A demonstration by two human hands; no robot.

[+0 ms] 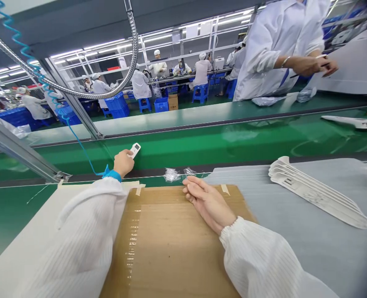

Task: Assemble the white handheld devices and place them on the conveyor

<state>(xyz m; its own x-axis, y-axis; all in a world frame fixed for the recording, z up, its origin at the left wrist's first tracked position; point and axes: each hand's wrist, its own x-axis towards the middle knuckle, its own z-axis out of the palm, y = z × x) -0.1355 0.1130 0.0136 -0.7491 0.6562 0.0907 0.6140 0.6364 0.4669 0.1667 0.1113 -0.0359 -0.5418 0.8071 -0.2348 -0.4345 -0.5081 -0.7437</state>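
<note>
Hold the small white elongated handheld device in the left hand, fingers closed around its lower part. It is left of centre in the frame, at the smooth green conveyor belt; whether it touches the belt cannot be told. A light, steady grip that leaves the dark window exposed should serve best. Keep the blue wrist strap and its cord slack and clear of the device.

The right hand is narrow, fingers together and slightly curled, above the far edge of the brown cardboard sheet at centre, near the crumpled clear plastic pieces. Whether it pinches anything cannot be told.

Appearance: the device's visible end is white with rounded corners and a dark rectangular window; the hand hides the remainder.
</note>
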